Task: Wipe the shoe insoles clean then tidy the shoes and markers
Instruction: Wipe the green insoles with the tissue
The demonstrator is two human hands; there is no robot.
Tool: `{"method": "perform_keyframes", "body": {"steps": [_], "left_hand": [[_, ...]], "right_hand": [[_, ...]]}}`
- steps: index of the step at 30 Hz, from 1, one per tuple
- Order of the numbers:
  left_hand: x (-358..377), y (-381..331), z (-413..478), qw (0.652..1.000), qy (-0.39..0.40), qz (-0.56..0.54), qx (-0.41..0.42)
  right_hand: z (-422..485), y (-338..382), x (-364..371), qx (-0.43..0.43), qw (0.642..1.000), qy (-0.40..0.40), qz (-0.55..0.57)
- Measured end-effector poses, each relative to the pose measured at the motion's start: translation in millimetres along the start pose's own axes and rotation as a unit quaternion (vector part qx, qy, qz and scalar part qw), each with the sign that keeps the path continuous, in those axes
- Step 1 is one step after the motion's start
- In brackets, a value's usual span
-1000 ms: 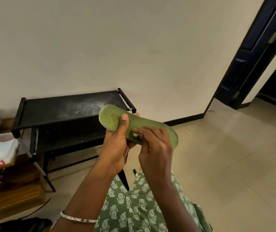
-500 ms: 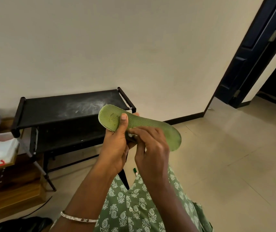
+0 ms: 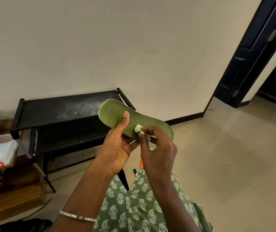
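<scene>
insole [image 3: 117, 114] gripped by left hand [image 3: 117, 148]; right hand [image 3: 157, 148] pinches white wad [image 3: 138, 128] against it.

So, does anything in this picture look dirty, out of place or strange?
Yes. The black rack's top shelf carries a whitish dusty smear. The green insole shows small dark marks near its rounded end. A green-capped marker and something orange lie loose on the floor.

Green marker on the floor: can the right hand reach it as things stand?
Probably not at once: the right hand pinches a white wad against the insole, so its fingers are busy. The green marker lies below, partly hidden by clothing.
</scene>
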State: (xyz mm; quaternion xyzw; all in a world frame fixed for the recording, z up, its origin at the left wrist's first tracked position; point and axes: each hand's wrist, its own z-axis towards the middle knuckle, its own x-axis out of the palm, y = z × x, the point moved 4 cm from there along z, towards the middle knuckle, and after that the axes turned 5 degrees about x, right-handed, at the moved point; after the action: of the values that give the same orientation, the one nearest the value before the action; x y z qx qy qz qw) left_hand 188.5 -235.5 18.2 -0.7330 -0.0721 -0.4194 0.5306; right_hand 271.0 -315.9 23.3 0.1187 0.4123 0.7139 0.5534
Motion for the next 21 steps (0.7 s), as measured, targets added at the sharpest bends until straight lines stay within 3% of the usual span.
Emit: {"method": "perform_keyframes", "body": {"steps": [4, 8, 15, 21], "left_hand": [[0.2, 4.0, 2.4, 0.999, 0.02, 0.038, 0.029], [-3.1, 3.3, 5.0, 0.997, -0.026, 0.055, 0.037], [-10.9, -6.3, 7.7, 0.997, -0.055, 0.03, 0.037], [-4.3, 1.8, 5.7, 0.997, -0.041, 0.043, 0.044]], "right_hand": [[-1.8, 1.7, 1.2, -0.075, 0.996, -0.014, -0.035], [-2.8, 1.6, 3.0, -0.112, 0.991, -0.011, -0.074], [16.0, -32.5, -18.3, -0.025, 0.993, -0.043, -0.111], [0.7, 1.4, -0.4, -0.079, 0.991, -0.024, -0.101]]}}
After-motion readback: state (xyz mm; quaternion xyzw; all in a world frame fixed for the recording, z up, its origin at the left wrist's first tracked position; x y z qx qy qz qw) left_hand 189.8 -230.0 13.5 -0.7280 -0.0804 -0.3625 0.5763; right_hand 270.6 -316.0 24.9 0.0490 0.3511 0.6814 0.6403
